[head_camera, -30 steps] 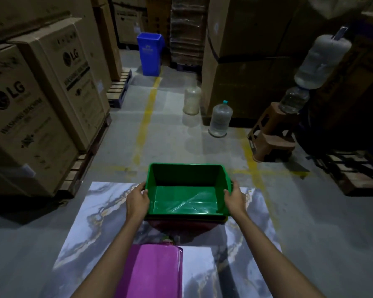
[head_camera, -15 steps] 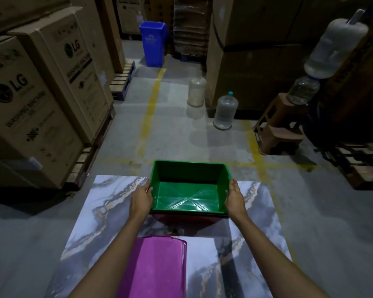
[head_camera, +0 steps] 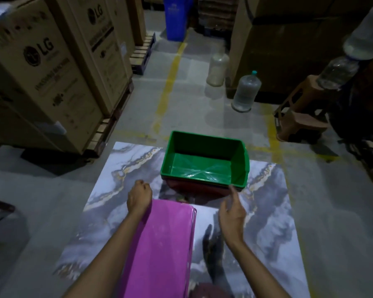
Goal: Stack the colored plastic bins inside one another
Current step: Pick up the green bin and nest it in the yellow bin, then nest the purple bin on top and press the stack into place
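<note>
A green bin (head_camera: pixel 205 160) sits nested in a dark red bin (head_camera: pixel 197 190), of which only the front rim and wall show, at the far middle of a marble-patterned board (head_camera: pixel 108 183). A pink bin (head_camera: pixel 164 250) lies upside down on the board nearer to me, its bottom facing up. My left hand (head_camera: pixel 139 197) hovers at the pink bin's far left corner with fingers curled, holding nothing. My right hand (head_camera: pixel 232 214) is to the right of the pink bin, fingers loosely apart, just short of the red bin's front right corner.
Large cardboard appliance boxes (head_camera: pixel 41 74) on pallets stand to the left. Two big water jugs (head_camera: pixel 246 92) and more tall boxes are ahead. A brown plastic stool (head_camera: pixel 302 117) is at the right. A blue bin (head_camera: pixel 177 16) stands far back. Yellow lines mark the concrete floor.
Both hands have let go of the green bin's sides and drawn back toward the pink bin. The green bin now rests in the red one.
</note>
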`<state>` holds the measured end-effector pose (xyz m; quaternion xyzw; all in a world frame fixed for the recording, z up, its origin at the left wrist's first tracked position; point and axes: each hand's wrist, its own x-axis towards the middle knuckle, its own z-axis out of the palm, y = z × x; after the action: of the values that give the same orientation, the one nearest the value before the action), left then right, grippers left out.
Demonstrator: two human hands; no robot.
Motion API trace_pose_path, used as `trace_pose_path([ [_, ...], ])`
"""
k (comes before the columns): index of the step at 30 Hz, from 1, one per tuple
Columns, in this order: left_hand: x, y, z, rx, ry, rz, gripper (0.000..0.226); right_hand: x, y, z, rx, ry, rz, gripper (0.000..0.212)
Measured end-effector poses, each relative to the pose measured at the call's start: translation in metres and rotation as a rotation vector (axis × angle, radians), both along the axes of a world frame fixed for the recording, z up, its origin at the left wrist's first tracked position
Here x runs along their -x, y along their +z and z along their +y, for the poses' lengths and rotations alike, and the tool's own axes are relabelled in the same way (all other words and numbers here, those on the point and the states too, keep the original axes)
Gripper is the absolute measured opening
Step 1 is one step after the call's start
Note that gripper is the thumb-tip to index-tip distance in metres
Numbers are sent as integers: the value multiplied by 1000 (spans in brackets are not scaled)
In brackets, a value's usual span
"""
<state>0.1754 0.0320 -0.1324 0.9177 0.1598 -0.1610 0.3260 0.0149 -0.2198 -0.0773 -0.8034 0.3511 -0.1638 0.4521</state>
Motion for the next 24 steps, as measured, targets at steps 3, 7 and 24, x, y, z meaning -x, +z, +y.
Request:
trace_pose_path([
  [3,20,-6,9,-23,29,179,58,2,-22,38,-269,129,383,44],
  [7,32,-5,19,12,12,285,81,-3,-30,66,-440,278,619,72],
  [24,48,142,171,358,259,282,50,-37,56,156,-483,584,229,70],
])
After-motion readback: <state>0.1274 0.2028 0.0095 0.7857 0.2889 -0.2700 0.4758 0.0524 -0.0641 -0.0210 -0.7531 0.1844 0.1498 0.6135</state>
